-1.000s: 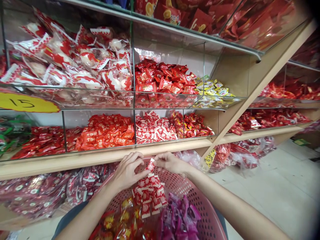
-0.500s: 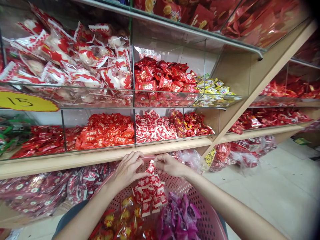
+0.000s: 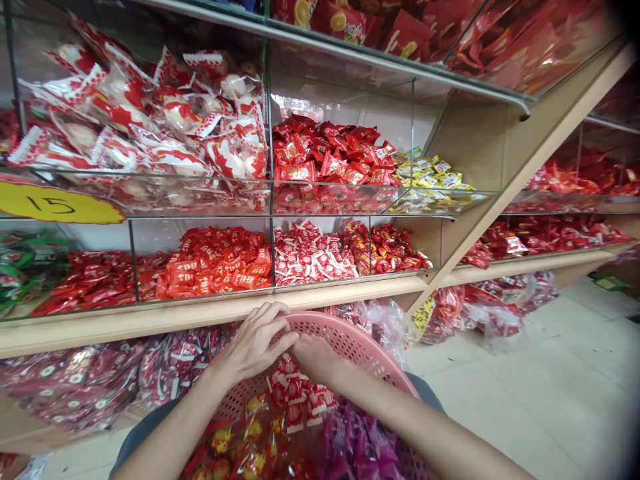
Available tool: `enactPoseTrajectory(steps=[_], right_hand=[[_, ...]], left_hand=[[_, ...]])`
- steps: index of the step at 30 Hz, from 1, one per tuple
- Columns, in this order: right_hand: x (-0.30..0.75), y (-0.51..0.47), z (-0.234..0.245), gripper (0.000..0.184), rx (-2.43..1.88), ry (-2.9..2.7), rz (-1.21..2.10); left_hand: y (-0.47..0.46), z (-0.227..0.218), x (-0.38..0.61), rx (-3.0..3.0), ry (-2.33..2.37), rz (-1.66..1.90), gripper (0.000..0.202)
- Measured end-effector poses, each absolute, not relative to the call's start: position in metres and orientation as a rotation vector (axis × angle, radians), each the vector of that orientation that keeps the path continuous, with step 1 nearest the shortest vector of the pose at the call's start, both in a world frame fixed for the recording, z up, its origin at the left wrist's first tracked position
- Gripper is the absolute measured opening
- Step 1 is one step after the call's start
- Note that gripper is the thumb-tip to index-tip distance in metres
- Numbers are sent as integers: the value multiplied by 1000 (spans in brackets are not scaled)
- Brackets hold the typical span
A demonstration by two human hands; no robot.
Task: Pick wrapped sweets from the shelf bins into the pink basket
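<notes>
Your left hand [image 3: 260, 340] sits at 11 o'clock over the pink basket [image 3: 357, 333], its fingers bent and slightly spread, the thumb reaching to your right hand [image 3: 316, 357]. You cannot tell whether those left fingers hold anything. Your right hand is at 12 o'clock, its fingers curled inward and partly hidden, so their grip can't be told either.

Just below your hands, near the basket's middle, lie the red-and-white wrapped sweets [image 3: 295, 400]. Purple packets [image 3: 357, 443] fill 4 o'clock, and clear-wrapped gold pieces [image 3: 250, 437] lie at 8 o'clock. Beyond the rim at 12 o'clock, a low shelf [image 3: 350, 285] carries similar red-and-white sweets [image 3: 313, 257]; at 10 o'clock a yellow sign [image 3: 60, 203] reads 15.
</notes>
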State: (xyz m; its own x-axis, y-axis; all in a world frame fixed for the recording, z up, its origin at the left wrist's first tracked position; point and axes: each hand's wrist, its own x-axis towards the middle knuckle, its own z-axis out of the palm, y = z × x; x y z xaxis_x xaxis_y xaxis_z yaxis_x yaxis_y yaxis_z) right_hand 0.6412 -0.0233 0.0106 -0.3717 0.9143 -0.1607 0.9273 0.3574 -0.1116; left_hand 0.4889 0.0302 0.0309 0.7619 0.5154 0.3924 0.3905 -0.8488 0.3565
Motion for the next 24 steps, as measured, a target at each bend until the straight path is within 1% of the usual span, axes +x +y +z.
enactPoseTrajectory(steps=[2,5,13,20,24], right_hand=[[637,-22,6,33,1727,2490,-156],[634,-21,0,27,1721,2464,-54],[632,-19,-8,22,1680,2466,32],[635,-22,-2,23,1695,2454,48],[646,-36,18,31,1712,2490,60]], left_hand=[[30,31,489,2699,714,697,25],[30,32,489,2693,716,704,25],[30,32,489,2689,714,697,30],[29,32,489,2691,724,669,32],[29,32,488,2681,719,674,32]])
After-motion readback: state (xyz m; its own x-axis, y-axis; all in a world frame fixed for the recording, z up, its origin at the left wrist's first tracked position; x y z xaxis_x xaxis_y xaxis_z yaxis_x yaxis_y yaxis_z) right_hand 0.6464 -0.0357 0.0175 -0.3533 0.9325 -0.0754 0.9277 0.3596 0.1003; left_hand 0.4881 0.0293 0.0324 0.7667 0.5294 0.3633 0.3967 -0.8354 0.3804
